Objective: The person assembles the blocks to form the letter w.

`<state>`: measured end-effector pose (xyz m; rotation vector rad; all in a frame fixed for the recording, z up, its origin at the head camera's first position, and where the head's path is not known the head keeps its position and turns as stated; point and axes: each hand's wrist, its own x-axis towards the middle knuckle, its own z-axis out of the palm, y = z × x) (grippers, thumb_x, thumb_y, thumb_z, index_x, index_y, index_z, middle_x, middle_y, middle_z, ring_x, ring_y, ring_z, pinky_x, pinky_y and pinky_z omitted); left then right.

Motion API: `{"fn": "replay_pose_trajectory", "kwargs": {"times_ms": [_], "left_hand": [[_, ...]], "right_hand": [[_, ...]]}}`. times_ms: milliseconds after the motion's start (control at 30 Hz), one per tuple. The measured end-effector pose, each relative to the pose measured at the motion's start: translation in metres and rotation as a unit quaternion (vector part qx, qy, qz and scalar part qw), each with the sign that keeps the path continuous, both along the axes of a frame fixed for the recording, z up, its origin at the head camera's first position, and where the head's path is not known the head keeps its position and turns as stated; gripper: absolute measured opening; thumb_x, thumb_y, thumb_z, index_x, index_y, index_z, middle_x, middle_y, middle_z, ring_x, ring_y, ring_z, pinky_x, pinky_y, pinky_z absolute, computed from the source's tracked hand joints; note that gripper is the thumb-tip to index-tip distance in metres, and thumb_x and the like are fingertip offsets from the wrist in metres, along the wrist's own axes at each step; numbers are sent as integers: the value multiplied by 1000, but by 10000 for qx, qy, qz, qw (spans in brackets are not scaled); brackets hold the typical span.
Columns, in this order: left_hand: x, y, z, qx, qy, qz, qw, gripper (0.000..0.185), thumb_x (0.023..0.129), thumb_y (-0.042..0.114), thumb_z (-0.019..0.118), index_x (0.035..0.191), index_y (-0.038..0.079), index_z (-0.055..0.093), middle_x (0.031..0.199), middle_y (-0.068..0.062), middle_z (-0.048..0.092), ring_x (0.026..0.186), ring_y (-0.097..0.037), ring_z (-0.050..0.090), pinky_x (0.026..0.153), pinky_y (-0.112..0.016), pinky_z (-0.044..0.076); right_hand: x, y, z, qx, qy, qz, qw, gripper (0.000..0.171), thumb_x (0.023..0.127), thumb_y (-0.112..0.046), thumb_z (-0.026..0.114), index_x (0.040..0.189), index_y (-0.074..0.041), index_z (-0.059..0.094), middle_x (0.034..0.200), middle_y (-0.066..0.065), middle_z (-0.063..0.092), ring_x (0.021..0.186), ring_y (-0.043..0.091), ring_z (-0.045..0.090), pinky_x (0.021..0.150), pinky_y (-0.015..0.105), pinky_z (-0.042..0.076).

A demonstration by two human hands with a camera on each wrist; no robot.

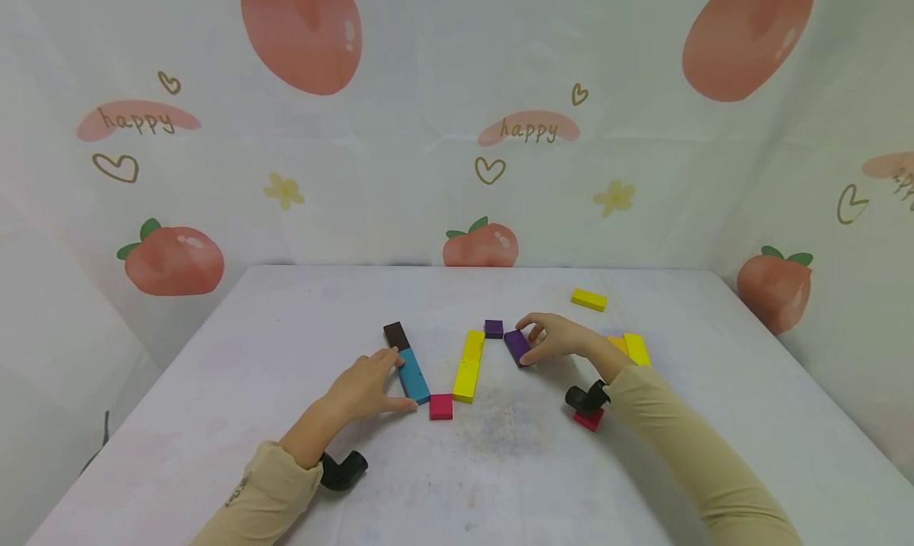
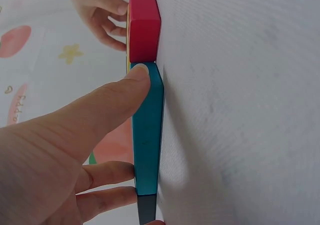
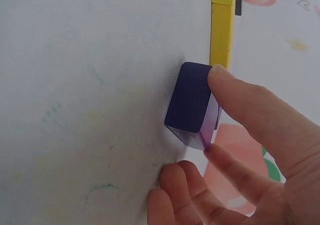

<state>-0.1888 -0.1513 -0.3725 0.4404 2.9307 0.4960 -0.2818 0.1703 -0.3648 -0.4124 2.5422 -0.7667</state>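
My right hand (image 1: pixel 560 337) pinches a purple block (image 1: pixel 517 347) between thumb and index finger. In the right wrist view this purple block (image 3: pixel 189 100) lies slightly tilted to the yellow blocks, its other side hidden. With fingers spread, my left hand (image 1: pixel 364 386) rests against a blue block (image 1: pixel 414 377). The left wrist view has its thumb on the blue block (image 2: pixel 146 135) near the red end, with fingertips along the side. A black block (image 1: pixel 397 336) joins the blue one's far end; a red block (image 1: pixel 440 407) touches its near end.
Two yellow blocks (image 1: pixel 468 366) stand end to end beside the red block, with a small purple block (image 1: pixel 493 329) at their far end. Off right lie a yellow block (image 1: pixel 589 299), another yellow block (image 1: pixel 637 349), an orange block (image 1: pixel 617 343) and a red block (image 1: pixel 589 421).
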Motion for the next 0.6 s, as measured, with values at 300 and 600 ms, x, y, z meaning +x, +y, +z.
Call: {"fn": "replay_pose_trajectory", "kwargs": {"times_ms": [300,600], "left_hand": [[0,0,0,5,3,12,10000,70,73,43,76,125,3,53,141,-20,44,118,-38,49,100,-51,44],[1,0,2,-40,13,-30,10000,71,73,44,76,125,3,52,140,-21,44,118,-38,49,100,-51,44]], "right_hand": [[-1,-1,-2,0,8,-30,10000,61,76,-28,76,128,-12,48,118,16,58,98,25,57,94,47,46],[0,-1,-1,33,16,-54,10000,61,76,-27,76,128,-13,48,119,17,58,100,26,57,95,49,45]]}}
